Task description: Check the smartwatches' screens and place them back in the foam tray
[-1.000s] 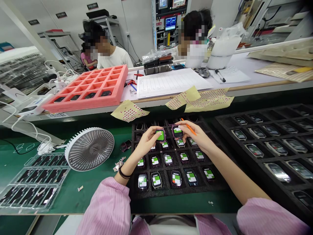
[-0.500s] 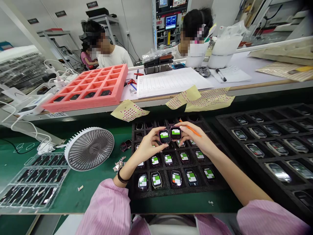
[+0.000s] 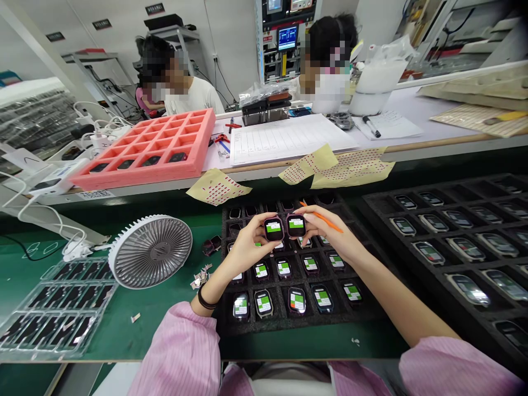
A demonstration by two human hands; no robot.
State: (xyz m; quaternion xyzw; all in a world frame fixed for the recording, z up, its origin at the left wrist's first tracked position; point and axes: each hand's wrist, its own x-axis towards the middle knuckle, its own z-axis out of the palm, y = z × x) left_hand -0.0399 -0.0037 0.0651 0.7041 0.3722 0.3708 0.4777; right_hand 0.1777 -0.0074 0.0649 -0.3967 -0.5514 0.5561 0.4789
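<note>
My left hand [image 3: 252, 242] is closed around the edges of a smartwatch [image 3: 273, 227] whose lit screen shows green and white blocks. Beside it, my right hand [image 3: 325, 226] grips a second smartwatch [image 3: 296, 225] with a similar screen. An orange stick-like tool [image 3: 324, 215], perhaps tweezers or a pen, also lies along the right hand's fingers. Both watches are held up side by side, a small gap between them, over a black foam tray [image 3: 264, 324]. In its pockets sit several more watches, many with lit screens, such as the watch [image 3: 297, 300] with an orange patch.
A grey fan [image 3: 152, 250] stands left of the tray, with clear plastic trays [image 3: 58, 302] of black parts beyond. Another black foam tray [image 3: 454, 242] of watches lies right. The raised shelf holds a pink foam tray [image 3: 144, 146] and paper sheets [image 3: 289, 137]. Two co-workers sit opposite.
The left watch has shifted slightly left and up, and its screen now faces me more squarely. The right hand and its watch have hardly moved.
</note>
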